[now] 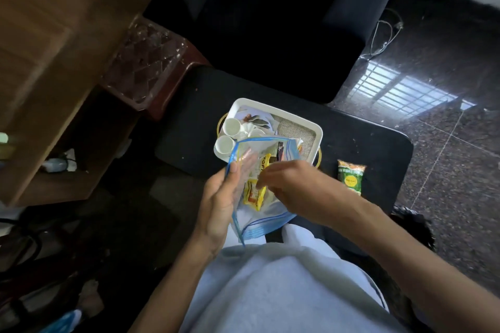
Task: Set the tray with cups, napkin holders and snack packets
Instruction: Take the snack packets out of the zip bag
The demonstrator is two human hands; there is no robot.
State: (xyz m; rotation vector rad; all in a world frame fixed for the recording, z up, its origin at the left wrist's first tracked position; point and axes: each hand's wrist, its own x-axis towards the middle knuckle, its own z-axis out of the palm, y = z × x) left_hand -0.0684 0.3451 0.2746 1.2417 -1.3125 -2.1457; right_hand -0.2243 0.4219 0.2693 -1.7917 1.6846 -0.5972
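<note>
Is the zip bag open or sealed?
Open: the right hand pinches a yellow packet inside the zip bag; the left hand holds its edge.

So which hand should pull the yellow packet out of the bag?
Right: the right hand reaches into the zip bag at the yellow packet; the left hand holds it open.

Up and to the left of the left hand (216, 203), a clear faceted plastic piece (146, 62), perhaps a stool or bin, stands against a brown wooden cabinet (54, 48). Far beyond both hands sits a dark sofa (270, 21). Out past the right hand (292, 189), the polished speckled floor (446, 157) mirrors a barred window, with a white cable (376, 35) lying on it.
</note>
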